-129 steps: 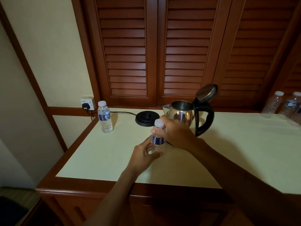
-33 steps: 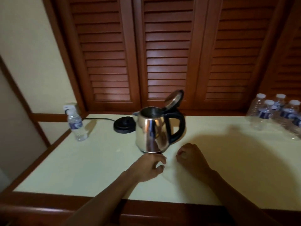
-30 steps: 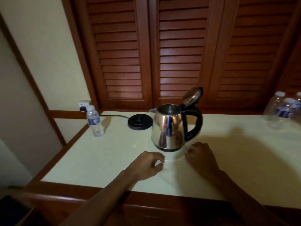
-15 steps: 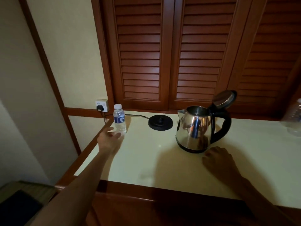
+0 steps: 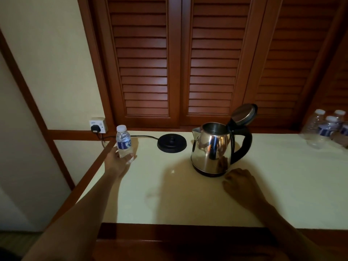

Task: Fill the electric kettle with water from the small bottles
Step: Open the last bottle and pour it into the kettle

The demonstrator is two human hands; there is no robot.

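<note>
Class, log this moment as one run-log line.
left hand: grips capped bottle | right hand: rests on counter | kettle: lid open, off base

- Looks like a hotel or guest room, at its tea-and-coffee corner.
- A built-in wooden counter with a pale cream top runs along the wall.
- Dark louvred wooden doors stand behind it.
- A steel electric kettle, its black power base and a cluster of small water bottles sit out.
- A wall socket with a plug in it serves the counter.

text: none legible | small bottle label: blue, print unreadable
</note>
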